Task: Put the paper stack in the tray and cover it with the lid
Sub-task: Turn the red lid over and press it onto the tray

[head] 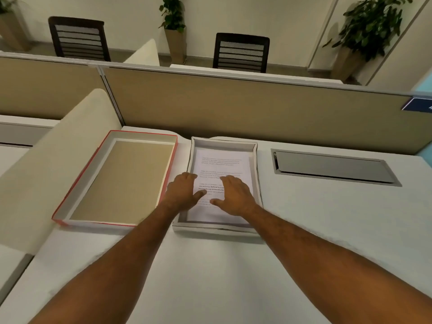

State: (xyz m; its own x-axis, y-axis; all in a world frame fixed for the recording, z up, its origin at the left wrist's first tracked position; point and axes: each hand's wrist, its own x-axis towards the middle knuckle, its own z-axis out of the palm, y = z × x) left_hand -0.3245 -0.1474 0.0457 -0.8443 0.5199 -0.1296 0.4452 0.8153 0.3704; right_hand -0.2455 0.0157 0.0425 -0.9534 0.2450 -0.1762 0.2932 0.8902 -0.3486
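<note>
White desk (327,230) carries all task items. Tray (259,174), white w/ low walls, sits at centre, far from the viewer, just near the tan partition (233,106). Paper stack (222,162) lies flat inside the tray, printed side up, text lines visible; blank tray floor shows around its far and left edges.

Left hand (181,191): palm down, fingers spread, resting over the left edge of the stack and the tray's left wall; thumb points right onto the sheet. Nothing gripped. Right hand (233,195): palm down, fingers spread flat on the stack's near-right area, thumb pointing left. Nothing gripped. Thumbs are near each other, not touching.

Lid (121,181): red outside, white inner walls, tan inner face. Lies upside down on the desk, just left of the tray, apart from it by a narrow gap. Tray is uncovered.

Grey cable hatch (334,167) is set into the desk, right of the tray. Two dark chairs (240,52) and potted plants (173,19) stand beyond the partition.
</note>
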